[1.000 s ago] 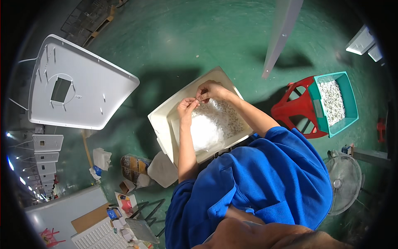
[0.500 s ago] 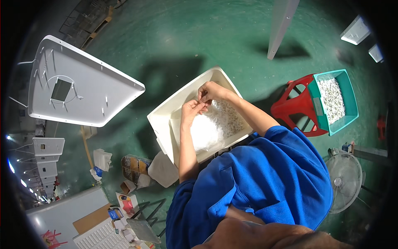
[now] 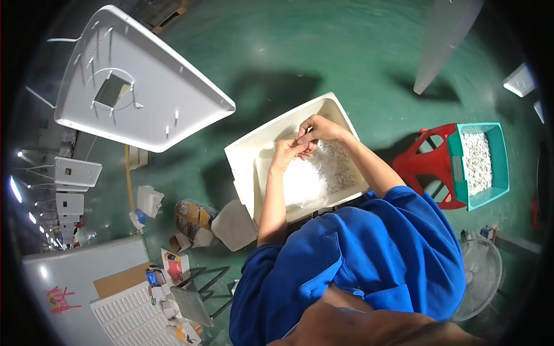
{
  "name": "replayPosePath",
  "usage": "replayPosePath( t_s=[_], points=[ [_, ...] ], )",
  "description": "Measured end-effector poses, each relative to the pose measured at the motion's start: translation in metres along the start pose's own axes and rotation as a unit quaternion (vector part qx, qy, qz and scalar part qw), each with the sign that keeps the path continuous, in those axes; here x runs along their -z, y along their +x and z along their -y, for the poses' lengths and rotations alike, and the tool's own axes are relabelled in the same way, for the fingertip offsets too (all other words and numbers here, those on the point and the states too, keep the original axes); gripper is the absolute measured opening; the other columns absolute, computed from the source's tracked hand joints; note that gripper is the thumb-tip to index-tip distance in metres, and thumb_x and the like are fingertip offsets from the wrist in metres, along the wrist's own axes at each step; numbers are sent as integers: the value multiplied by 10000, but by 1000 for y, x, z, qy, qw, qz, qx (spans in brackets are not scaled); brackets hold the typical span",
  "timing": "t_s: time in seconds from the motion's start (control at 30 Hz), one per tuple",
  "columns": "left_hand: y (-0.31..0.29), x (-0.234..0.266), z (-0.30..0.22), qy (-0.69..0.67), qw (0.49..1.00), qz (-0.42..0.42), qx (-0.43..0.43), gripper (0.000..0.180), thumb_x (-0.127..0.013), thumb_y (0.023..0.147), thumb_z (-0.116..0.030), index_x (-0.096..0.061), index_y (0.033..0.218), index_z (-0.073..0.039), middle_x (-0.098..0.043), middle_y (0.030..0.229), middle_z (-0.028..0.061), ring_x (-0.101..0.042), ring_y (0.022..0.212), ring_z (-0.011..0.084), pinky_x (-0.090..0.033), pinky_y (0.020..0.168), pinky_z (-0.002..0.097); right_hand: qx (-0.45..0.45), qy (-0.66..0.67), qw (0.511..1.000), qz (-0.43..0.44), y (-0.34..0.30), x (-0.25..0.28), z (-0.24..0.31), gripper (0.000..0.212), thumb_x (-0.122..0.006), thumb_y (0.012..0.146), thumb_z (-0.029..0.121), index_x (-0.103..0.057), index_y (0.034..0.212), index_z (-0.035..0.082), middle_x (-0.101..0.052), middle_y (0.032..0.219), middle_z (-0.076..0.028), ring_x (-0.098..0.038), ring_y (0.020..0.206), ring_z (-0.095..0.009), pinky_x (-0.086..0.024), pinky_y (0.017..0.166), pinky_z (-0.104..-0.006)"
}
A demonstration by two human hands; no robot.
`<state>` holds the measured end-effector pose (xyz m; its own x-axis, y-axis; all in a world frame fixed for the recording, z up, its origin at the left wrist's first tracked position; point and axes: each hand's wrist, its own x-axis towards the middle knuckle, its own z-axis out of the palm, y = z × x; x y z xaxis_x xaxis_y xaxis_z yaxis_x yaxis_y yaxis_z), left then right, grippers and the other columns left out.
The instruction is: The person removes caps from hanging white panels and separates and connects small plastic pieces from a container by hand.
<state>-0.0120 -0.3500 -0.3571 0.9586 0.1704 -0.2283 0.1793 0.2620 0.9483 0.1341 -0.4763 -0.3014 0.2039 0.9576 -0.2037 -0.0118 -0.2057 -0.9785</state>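
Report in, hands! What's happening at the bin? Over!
Left hand, right hand: meeting over cream bin. Anything pinched: too small to tell. Bin holds small pale pieces, bright white plastic. Nothing visibly blocking the hands.

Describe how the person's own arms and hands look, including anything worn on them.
The left hand and right hand are ungloved, and both forearms are bare. The left sleeve and right sleeve are plain, loose, bright blue cloth, ending around the elbows. Any small ring would be too fine to make out.
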Motion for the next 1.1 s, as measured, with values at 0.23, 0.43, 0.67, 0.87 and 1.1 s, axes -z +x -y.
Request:
replayPosePath(
  t_s=[0.23, 0.43, 0.67, 0.87, 1.1],
  points=[
    [-2, 1, 1, -15, 999, -22, -28, 198, -668, 835, -183, -680, 864, 12, -675, 769, 101, -659, 666, 175, -491, 555, 243, 28, 44, 999, -3, 3, -3, -6, 150, -627, 866, 153, -622, 821, 9, -591, 641, -6, -529, 503, -57, -436, 459, -193],
    [-3, 2, -1, -52, 998, -9, -21, 190, -682, 826, -155, -655, 856, 30, -663, 770, 111, -663, 672, 192, -527, 572, 263, 28, 17, 999, 9, 7, -6, -9, 163, -660, 842, 164, -593, 780, 30, -548, 615, 16, -465, 463, -46, -362, 410, -191],
    [-3, 0, 2, -72, 997, -2, -20, 184, -686, 819, -135, -648, 873, 37, -656, 759, 121, -660, 667, 197, -540, 572, 278, 21, -21, 999, -16, 6, -5, -6, 278, -722, 794, 253, -533, 736, 57, -514, 587, 23, -463, 468, -60, -358, 399, -218],
    [2, -4, -1, -46, 994, -57, -77, 151, -652, 832, -89, -645, 857, 60, -661, 777, 143, -662, 676, 202, -539, 589, 275, 1, -52, 998, -37, 9, -5, -13, 360, -615, 865, 374, -537, 758, 40, -499, 581, 2, -477, 491, -75, -383, 396, -229],
    [2, -5, -9, 32, 989, -98, -103, 121, -645, 815, -18, -661, 898, 70, -670, 794, 128, -668, 691, 192, -519, 581, 249, -60, -37, 992, -102, 5, -3, -5, 560, -469, 877, 573, -573, 778, 32, -500, 613, -20, -496, 519, -107, -419, 426, -237]
  ],
)
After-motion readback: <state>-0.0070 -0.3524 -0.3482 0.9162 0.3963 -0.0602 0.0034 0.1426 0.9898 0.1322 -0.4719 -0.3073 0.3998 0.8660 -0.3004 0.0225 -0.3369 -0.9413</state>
